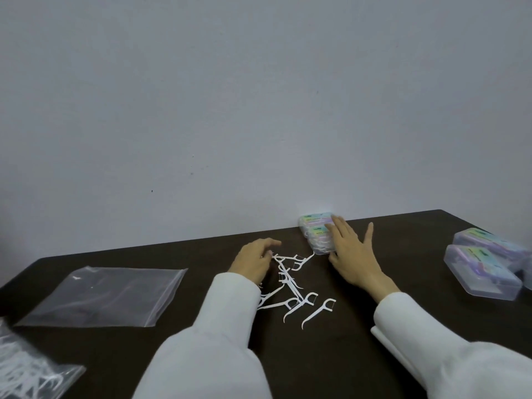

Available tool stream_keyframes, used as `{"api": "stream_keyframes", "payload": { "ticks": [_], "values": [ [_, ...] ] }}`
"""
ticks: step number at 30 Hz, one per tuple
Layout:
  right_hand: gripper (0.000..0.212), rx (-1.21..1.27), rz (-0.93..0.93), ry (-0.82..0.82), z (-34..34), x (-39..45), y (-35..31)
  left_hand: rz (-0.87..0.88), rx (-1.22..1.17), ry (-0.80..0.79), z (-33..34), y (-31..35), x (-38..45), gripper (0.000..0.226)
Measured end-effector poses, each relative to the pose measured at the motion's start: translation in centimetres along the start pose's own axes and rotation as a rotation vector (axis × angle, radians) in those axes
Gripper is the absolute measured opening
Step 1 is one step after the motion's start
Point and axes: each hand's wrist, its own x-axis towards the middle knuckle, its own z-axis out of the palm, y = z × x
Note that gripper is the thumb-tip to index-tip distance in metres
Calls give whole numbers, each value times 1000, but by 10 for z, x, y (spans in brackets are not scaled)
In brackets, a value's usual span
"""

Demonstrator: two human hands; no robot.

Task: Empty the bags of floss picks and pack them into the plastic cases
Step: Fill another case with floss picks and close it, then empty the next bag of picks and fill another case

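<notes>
Several white floss picks (290,295) lie scattered on the dark table (374,370) between my hands. My left hand (253,262) rests over the pile's far left edge, its fingers loosely curled and touching the picks. My right hand (349,251) lies flat with straight fingers, its fingertips touching a clear plastic case (315,234) with pastel labels that sits by the wall. An empty clear zip bag (100,295) lies flat at the left. A second bag (26,375) full of picks sits at the bottom left corner.
Two more clear plastic cases (483,272) with pastel labels lie at the right edge of the table. A plain pale wall (259,110) rises directly behind the table's far edge. Both my arms wear white sleeves.
</notes>
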Motion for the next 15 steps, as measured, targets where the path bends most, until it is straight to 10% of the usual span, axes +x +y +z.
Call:
{"api": "stream_keyframes", "payload": {
  "ticks": [2, 5, 15],
  "values": [
    [45, 188, -117, 175, 0, -4, -7, -32, -38, 23, -3, -7, -1, 36],
    [35, 539, -221, -64, -4, -6, -31, -90, -73, 42, -6, -23, -3, 37],
    [44, 470, -218, -377, 11, -7, -65, -116, -53, -46, 8, -26, -10, 41]
  ]
}}
